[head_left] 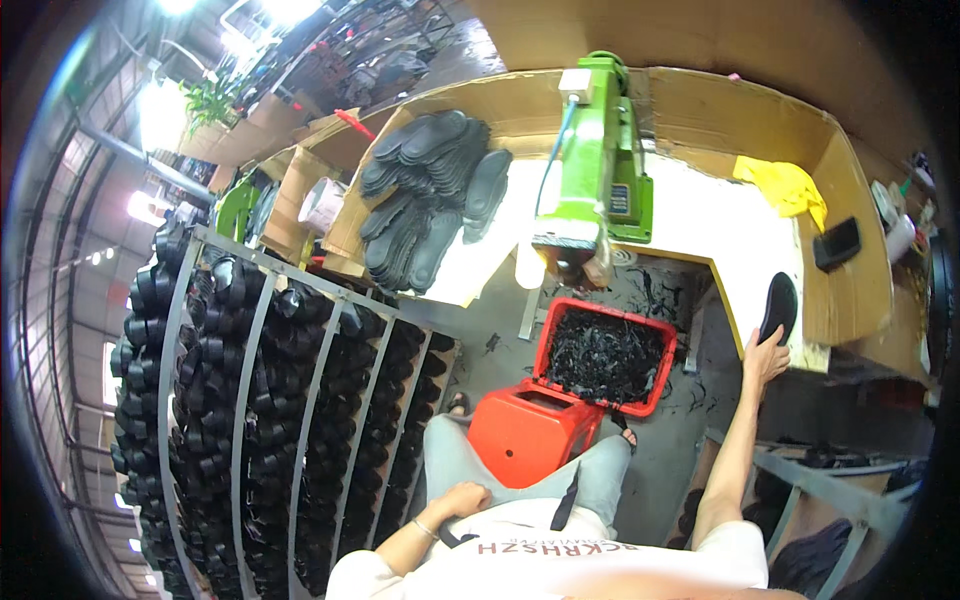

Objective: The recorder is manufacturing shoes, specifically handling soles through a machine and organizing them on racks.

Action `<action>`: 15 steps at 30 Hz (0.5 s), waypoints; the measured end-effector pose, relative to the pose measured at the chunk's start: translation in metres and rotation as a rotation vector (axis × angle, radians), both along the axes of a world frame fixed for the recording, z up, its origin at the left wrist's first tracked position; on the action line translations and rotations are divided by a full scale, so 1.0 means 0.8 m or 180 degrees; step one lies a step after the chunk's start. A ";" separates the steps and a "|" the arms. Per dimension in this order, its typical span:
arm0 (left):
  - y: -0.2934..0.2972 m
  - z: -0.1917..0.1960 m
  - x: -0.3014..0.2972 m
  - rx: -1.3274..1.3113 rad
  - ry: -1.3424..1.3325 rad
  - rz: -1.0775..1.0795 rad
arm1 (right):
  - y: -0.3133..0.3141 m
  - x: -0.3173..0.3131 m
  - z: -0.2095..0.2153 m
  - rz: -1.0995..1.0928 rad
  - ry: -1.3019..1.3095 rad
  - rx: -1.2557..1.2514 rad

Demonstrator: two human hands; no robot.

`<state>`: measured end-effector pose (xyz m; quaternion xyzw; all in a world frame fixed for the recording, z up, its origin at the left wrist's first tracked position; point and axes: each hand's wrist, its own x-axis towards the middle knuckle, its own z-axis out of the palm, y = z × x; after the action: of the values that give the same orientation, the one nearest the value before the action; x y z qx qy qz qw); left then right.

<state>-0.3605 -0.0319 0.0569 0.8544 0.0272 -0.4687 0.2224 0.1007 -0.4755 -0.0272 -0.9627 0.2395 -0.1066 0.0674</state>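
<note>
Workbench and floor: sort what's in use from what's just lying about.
In use: black sole held by right hand; stacked black soles; green machine; racks of soles.
Lying about: yellow cloth; red scrap crate; orange stool.

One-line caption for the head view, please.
Standing person's right hand sets a black sole on the bench edge; left hand rests on the thigh, above a red crate of black scraps.

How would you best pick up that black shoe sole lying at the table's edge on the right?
Take the black sole by its near, narrow end, coming from the open table edge, as the right hand does. It lies flat, that end toward the person; cardboard walls close the far sides.
</note>
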 end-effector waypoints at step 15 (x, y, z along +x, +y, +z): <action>0.252 -0.133 0.233 -0.2959 0.1700 0.0764 | 0.285 0.089 -0.018 0.0674 -0.0202 -0.1497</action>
<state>-0.1744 0.1700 -0.0496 0.5084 -0.0300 -0.6033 0.6137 0.1723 -0.2472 -0.0417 -0.9677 0.1038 -0.1818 -0.1401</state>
